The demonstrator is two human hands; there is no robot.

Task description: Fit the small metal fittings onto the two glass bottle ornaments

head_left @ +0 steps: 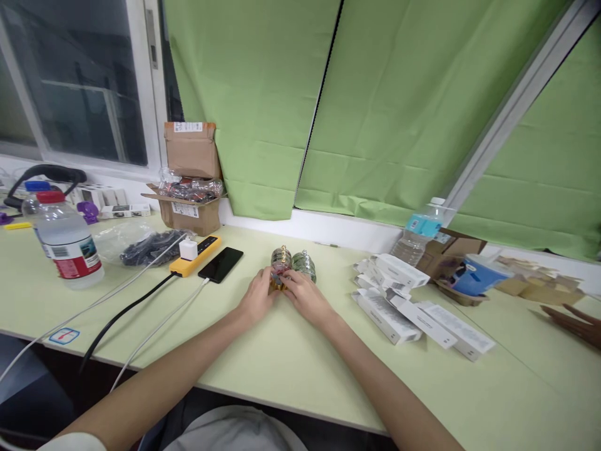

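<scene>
My left hand [257,297] and my right hand [306,297] meet at the middle of the pale green table [291,357]. Their fingertips pinch a small gold and red object [277,280] between them; what it is I cannot tell. Just behind the fingers stand two small shiny wrapped bundles, one gold-toned [281,257] and one silver-green [305,264]. The right fingers touch the base of the silver-green one.
A black phone [220,264] and a yellow power strip [195,255] with cables lie to the left. Water bottles [66,241] stand far left, an open cardboard box [190,210] behind. White boxes [408,304] pile at right. Another person's hand [575,322] rests at the right edge.
</scene>
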